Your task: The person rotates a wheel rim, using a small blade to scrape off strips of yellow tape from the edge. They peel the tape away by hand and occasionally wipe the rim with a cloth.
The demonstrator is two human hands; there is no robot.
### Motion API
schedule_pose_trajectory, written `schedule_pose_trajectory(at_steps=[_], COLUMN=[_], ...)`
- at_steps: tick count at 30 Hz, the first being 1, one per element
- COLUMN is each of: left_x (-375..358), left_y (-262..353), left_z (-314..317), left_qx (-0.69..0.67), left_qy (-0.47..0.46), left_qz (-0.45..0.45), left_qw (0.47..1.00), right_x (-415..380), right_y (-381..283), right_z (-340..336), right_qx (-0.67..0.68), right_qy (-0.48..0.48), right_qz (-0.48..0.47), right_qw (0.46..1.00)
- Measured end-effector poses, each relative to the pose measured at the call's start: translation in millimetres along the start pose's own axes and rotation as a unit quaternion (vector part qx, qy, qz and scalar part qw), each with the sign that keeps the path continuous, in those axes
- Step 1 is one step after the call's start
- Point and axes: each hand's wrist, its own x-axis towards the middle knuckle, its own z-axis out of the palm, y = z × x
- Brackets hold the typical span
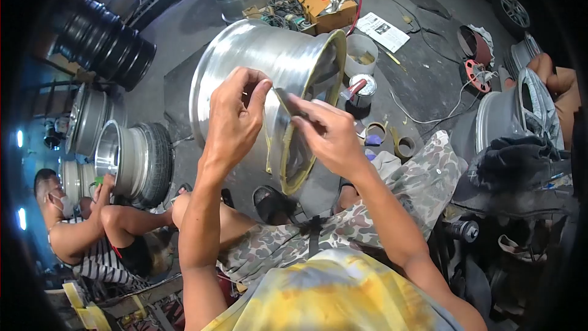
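Note:
A large silver wheel rim (239, 55) stands on its side in front of me, with yellowish tape (338, 43) along the edge of its right face. My left hand (237, 110) is over the rim's barrel, thumb and index finger pinched together; what they hold, if anything, is too small to name. Just to the right, my right hand (324, 135) has its fingers closed around a thin dark piece (283, 102) at the taped edge. A loose strip of yellowish tape (268, 153) hangs below my left hand.
A paint can (362, 91) with a brush and tape rolls (404, 146) stand right of the rim. A cardboard box (334, 18) lies beyond it. At left, a person (79, 233) sits by wheels (125, 153); another person's arm (560, 86) shows at far right.

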Motion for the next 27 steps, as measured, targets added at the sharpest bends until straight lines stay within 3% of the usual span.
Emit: schedule_pose_trajectory(at_steps=[4, 8, 13, 15, 18, 20, 22, 23, 27], left_x=[-9, -8, -11, -10, -10, -11, -14, -13, -13], left_y=[-4, 1, 0, 1, 0, -4, -10, -11, -11], left_z=[-9, -4, -10, -8, -12, -17, -20, -19, -16], left_qx=[-0.004, -0.009, -0.025, -0.025, -0.009, -0.024, -0.023, -0.024, -0.046], left_qy=[-0.002, -0.004, 0.015, 0.006, 0.009, 0.023, 0.025, 0.022, 0.035], left_qz=[-0.027, -0.027, -0.017, 0.009, -0.009, -0.023, -0.032, -0.032, -0.026], left_qw=[1.000, 1.000, 0.999, 1.000, 1.000, 0.999, 0.999, 0.999, 0.998], right_x=[-30, -42, -33, -21, -14, -21, -36, -42, -56], right_y=[-2, 1, 2, 10, 9, -3, -7, 0, 5], right_z=[-22, -20, -7, 9, 14, 3, -10, -14, -9], right_qx=[0.046, -0.003, 0.001, -0.033, -0.041, -0.047, 0.010, -0.022, -0.053], right_qy=[0.035, 0.024, -0.003, -0.001, -0.002, 0.003, 0.027, 0.021, -0.008], right_qz=[0.099, 0.045, 0.053, -0.031, -0.053, -0.032, 0.070, 0.029, 0.010], right_qw=[0.993, 0.999, 0.999, 0.999, 0.998, 0.998, 0.997, 0.999, 0.999])
